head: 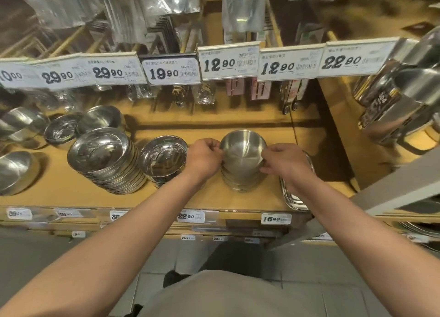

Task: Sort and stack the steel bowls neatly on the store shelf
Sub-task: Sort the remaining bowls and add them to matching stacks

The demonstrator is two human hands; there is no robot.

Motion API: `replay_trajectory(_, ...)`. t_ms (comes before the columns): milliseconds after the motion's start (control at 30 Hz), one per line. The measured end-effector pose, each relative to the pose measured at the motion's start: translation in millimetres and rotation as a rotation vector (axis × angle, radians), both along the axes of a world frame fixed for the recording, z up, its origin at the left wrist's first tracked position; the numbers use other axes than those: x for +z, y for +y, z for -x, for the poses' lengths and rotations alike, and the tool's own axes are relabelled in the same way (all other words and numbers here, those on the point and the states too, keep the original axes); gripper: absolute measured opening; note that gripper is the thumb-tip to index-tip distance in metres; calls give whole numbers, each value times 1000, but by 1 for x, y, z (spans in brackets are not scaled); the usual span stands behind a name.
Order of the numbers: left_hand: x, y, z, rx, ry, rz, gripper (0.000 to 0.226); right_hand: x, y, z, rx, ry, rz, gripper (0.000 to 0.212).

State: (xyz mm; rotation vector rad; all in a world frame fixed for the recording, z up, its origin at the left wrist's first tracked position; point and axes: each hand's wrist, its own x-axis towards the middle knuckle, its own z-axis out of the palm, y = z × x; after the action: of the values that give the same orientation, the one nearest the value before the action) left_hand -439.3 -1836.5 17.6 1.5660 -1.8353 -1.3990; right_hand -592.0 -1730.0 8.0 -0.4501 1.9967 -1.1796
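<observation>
A stack of small matte steel bowls [241,154] stands on the wooden shelf [209,197], right of centre. My left hand [204,158] grips the top bowl's left rim and my right hand [284,162] grips its right rim. To the left stands a shiny bowl stack [164,160], then a taller leaning stack of wide shallow bowls [104,159]. More bowls [100,119] sit behind, and a single bowl [14,171] lies at the far left.
Flat steel trays [294,197] lie under my right wrist at the shelf's right end. Price tags [228,61] and hanging utensil packs overhang the shelf. Steel mugs [392,112] hang at the right. A wooden divider [338,135] bounds the shelf on the right.
</observation>
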Motion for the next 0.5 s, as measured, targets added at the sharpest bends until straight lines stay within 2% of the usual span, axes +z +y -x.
replay_trajectory(133,-5,-3,0,-1,-1,9,10,0,0,1,29,-25,-2,14)
replay_trajectory(267,-6,-4,-1,9,22,0,8,-2,-1,1,43,-23,2,24)
replay_trajectory(500,-6,-1,-6,16,29,-9,10,-2,-1,3,70,-16,-28,16)
